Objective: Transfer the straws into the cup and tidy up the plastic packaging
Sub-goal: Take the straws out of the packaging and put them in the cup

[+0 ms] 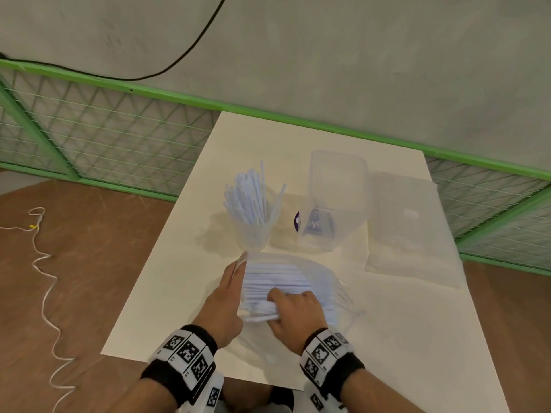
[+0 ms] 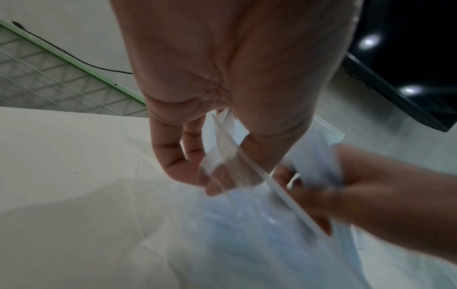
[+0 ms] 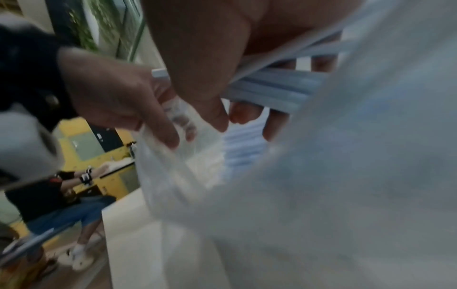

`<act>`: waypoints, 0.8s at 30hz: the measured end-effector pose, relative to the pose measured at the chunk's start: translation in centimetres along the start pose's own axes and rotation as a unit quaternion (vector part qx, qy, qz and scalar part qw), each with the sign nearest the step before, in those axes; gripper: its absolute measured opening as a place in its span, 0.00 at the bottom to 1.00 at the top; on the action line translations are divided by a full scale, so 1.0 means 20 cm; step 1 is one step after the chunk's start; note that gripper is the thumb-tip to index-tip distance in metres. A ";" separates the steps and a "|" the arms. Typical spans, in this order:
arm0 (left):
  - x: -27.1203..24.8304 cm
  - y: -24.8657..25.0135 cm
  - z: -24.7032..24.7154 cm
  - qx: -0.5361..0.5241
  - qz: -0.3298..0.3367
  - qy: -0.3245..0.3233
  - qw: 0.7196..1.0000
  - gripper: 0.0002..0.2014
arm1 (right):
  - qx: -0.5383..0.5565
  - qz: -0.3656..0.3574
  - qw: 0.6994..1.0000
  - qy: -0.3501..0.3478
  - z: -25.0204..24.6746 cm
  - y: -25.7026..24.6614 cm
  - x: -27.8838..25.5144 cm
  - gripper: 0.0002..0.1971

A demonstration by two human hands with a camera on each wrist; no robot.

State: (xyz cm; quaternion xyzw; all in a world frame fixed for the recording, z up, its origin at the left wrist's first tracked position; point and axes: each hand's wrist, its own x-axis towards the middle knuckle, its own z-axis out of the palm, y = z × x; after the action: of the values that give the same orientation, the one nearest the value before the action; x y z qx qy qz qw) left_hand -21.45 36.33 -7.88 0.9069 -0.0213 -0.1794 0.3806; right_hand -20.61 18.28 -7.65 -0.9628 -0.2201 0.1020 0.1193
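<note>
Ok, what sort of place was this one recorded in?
Probably an indoor data-collection workspace, not a home. A bare white table stands against a green mesh fence and a plain concrete wall. The right wrist view shows another person wearing wrist trackers at a separate table.

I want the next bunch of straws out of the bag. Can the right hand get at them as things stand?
Probably yes. The left hand holds the bag's mouth open, and the right hand is already curled round a bunch of straws inside; nothing seems in the way.
</note>
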 end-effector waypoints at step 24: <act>0.00 0.01 0.00 -0.007 0.006 0.006 1.000 0.56 | 0.342 0.142 0.928 0.048 -0.11 0.05 -0.08 0.22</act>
State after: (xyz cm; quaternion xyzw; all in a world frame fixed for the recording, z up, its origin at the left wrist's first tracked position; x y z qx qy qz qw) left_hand -21.34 36.14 -7.74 0.9053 -0.0233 -0.1718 0.3878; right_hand -21.04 16.29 -5.60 -0.8884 -0.0272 0.1406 0.4361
